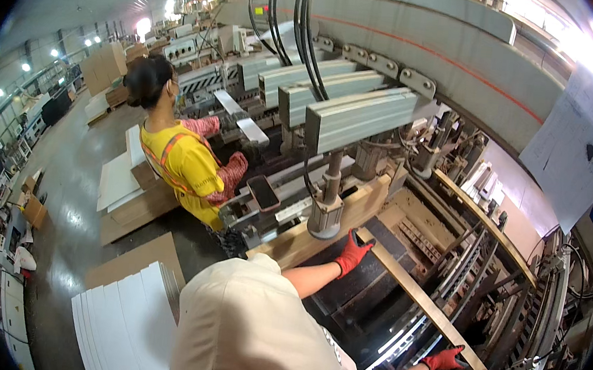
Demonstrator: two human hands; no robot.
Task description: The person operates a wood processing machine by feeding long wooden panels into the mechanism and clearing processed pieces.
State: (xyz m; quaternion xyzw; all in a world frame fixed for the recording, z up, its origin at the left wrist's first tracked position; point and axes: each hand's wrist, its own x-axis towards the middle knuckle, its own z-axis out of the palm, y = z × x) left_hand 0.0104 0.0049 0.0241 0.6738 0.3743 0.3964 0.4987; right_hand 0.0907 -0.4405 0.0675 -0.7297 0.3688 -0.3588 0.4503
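A long, narrow wooden board (424, 304) lies slantwise across the machine bed, running from the middle of the view down to the lower right. My left hand (354, 255), in a red glove with dark fingertips, grips its upper left end. Farther down, my right hand (444, 358), gloved the same way, holds the board's near edge close to the lower right end. Just left of my left hand, a round clamp foot (325, 220) stands against a thicker wooden beam (365, 202). Beige fabric (247, 323) fills the lower middle and hides part of my left forearm.
Grey press beams (359, 123) with black hoses hang overhead. A phone (263, 192) rests on the machine's left side. A co-worker in yellow (185, 156) stands there, patterned sleeves reaching to the machine. White panels (126, 318) are stacked lower left. Rails (467, 266) and another wooden strip (485, 224) lie right.
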